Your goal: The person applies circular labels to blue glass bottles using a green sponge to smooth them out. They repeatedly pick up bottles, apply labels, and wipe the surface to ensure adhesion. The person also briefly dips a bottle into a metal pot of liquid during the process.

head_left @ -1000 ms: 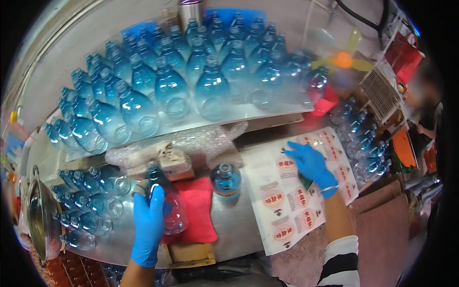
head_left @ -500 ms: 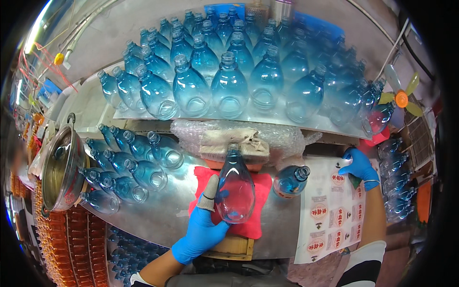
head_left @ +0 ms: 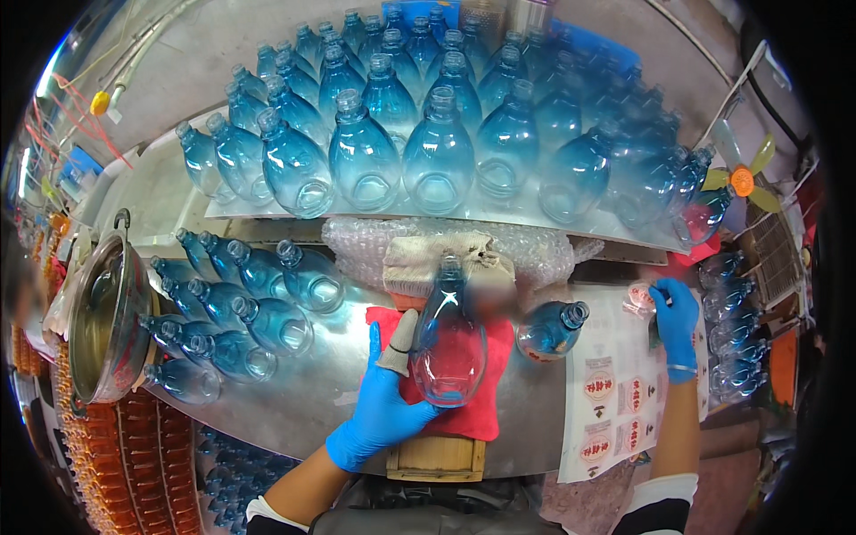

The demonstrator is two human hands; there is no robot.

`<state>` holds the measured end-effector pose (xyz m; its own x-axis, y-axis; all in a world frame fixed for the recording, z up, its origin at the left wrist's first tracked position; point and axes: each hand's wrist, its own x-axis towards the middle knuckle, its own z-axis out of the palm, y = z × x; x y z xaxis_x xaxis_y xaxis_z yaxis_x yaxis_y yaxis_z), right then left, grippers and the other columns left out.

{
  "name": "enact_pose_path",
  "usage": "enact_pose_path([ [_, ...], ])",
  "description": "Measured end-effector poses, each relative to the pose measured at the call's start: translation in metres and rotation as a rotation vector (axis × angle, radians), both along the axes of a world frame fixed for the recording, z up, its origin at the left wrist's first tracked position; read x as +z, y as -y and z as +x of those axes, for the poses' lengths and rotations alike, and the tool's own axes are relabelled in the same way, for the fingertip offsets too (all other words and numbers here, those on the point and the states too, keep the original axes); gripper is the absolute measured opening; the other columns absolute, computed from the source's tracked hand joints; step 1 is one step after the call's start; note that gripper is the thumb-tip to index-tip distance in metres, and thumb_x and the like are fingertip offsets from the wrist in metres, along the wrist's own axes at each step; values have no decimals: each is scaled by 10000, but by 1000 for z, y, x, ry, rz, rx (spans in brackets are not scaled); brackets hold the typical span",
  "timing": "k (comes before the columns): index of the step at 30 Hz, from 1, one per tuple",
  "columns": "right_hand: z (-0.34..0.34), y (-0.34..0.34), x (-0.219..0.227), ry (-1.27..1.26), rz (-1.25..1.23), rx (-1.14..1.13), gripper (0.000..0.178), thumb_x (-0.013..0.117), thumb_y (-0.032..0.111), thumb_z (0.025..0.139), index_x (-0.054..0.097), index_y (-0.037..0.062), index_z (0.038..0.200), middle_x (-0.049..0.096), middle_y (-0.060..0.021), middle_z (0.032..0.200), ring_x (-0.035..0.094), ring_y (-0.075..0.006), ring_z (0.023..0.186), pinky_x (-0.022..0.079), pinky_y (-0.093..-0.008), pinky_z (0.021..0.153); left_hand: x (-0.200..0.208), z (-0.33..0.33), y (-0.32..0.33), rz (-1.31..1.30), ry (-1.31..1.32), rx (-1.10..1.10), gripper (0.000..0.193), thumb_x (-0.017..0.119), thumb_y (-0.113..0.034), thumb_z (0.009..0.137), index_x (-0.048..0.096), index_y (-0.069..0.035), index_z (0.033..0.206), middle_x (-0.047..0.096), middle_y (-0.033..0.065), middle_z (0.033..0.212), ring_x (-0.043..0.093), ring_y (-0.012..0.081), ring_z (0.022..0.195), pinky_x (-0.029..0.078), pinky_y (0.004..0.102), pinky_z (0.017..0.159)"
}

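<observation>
My left hand (head_left: 379, 412), in a blue glove with a grey cot over one finger, is closed on the base of a clear blue glass bottle (head_left: 448, 352). The bottle leans with its neck toward the far side, above a red cloth (head_left: 495, 401). My right hand (head_left: 675, 319), also gloved in blue, pinches a small red-and-white decal (head_left: 639, 300) at its edge, over the printed decal sheet (head_left: 584, 366). Between the two hands, another blue bottle (head_left: 555, 330) lies tilted on the metal table, red print showing low on it.
Rows of blue bottles (head_left: 437, 160) stand on a raised shelf at the back. More bottles (head_left: 272, 325) lie at left beside a metal pan (head_left: 109, 321). Bubble wrap (head_left: 357, 245) and a beige cloth (head_left: 428, 266) sit beyond the held bottle. A small fan (head_left: 742, 182) is at right.
My right hand has turned more upright and now has a decal at its fingertips, raised from the sheet. The left hand still holds the bottle, almost in place.
</observation>
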<state>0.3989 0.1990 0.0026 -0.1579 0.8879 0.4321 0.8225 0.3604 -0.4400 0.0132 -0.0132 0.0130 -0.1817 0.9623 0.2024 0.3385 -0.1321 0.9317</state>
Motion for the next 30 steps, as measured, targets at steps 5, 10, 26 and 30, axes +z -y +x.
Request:
enact_pose_path([
  [5,-38,74,77,293,293,226,126,668,18,712,632,70,821,613,-69,759,545,-227,635,424,-300,576,6,-2,15,164,-445,83,945,804,-255,622,295,-4,1378,506,142,1243,521,270,1116,81,500,1095],
  [10,-94,125,108,-25,52,426,141,690,5,674,659,76,792,612,-53,692,533,-193,609,395,-280,553,-9,-5,4,-62,-55,-97,970,781,-186,652,204,2,1409,446,148,1321,438,205,1221,126,395,1100],
  [26,-228,108,72,-599,-845,539,168,692,133,779,672,32,911,642,-26,808,535,-62,688,409,-217,601,0,-23,-17,-90,428,-407,1045,747,-243,714,26,27,1420,164,197,1459,198,283,1351,209,367,1088],
  [30,-231,108,70,-654,-846,562,157,697,118,772,678,36,905,642,-28,815,539,-61,685,407,-210,594,8,-15,-17,-246,494,-326,973,717,-222,744,60,32,1415,194,188,1445,225,273,1337,217,369,1086],
])
